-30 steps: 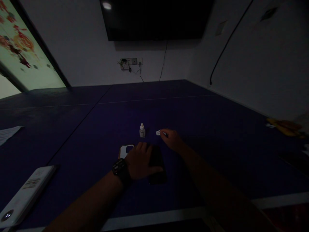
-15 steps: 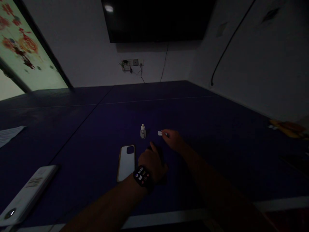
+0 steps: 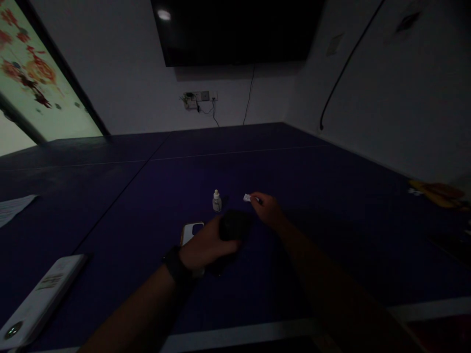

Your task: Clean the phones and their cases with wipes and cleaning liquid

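A pale edge borders the near side of the dark blue table (image 3: pixel 121 255). Close by, at far left, lies a long white box (image 3: pixel 46 296) with a round dark spot at its near end. A dark watch (image 3: pixel 176 264) wraps the left wrist. The left hand (image 3: pixel 208 243) is closed around a dark phone (image 3: pixel 235 224), its thumb laid along the near side; blur and darkness hide whether the phone touches the table. Partly behind this hand lies a white phone case (image 3: pixel 188 231). The right hand (image 3: pixel 269 210) pinches a small white piece (image 3: pixel 247 197) between thumb and fingertips, just beyond the phone and to its right. A small bottle (image 3: pixel 217 202) stands upright between the case and the white piece, apart from both hands. Farther off, wall sockets (image 3: pixel 200 96) sit below a large dark television (image 3: pixel 239 34).
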The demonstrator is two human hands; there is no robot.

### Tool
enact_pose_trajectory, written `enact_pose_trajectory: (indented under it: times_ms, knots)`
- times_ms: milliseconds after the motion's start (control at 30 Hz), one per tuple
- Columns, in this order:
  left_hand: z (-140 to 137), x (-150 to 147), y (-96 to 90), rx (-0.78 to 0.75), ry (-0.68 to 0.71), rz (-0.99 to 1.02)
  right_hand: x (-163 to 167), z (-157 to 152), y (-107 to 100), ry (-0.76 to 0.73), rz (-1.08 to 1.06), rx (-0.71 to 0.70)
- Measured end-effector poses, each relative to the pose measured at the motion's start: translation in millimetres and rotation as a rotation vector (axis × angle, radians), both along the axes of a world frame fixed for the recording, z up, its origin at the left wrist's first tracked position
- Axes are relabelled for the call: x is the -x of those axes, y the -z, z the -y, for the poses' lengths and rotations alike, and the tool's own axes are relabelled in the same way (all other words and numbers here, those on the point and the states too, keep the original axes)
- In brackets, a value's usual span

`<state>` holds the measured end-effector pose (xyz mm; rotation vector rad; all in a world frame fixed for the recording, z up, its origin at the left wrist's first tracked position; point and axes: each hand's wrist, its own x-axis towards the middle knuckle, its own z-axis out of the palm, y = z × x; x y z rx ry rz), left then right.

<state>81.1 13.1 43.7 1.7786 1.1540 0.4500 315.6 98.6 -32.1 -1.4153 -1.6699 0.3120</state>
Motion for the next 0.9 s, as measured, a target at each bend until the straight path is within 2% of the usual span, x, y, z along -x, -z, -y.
enact_pose_trajectory:
  times_ms: [200, 300, 433, 633, 900]
  knots:
    - [6.9, 11.0, 20.5, 0.358, -0.259, 0.553, 2.7, 1.7, -2.2, -0.017, -0.101, 0.051]
    - [9.1, 12.6, 28.8, 0.550, -0.288, 0.848, 3.5, 2.6, -4.0, -0.021, -0.164, 0.083]
    - [9.1, 17.3, 36.2, 0.740, -0.274, 1.076, 5.6, 2.8, -4.4, -0.034, -0.260, 0.119]
    - [14.1, 19.6, 44.7, 0.858, -0.121, 1.268, 10.1, -0.6, 6.3, -0.064, -0.431, 0.155]
    - [14.4, 18.8, 51.7, 0.767, -0.124, 1.402, 7.2, -6.3, 26.6, -0.176, -0.604, 0.114]
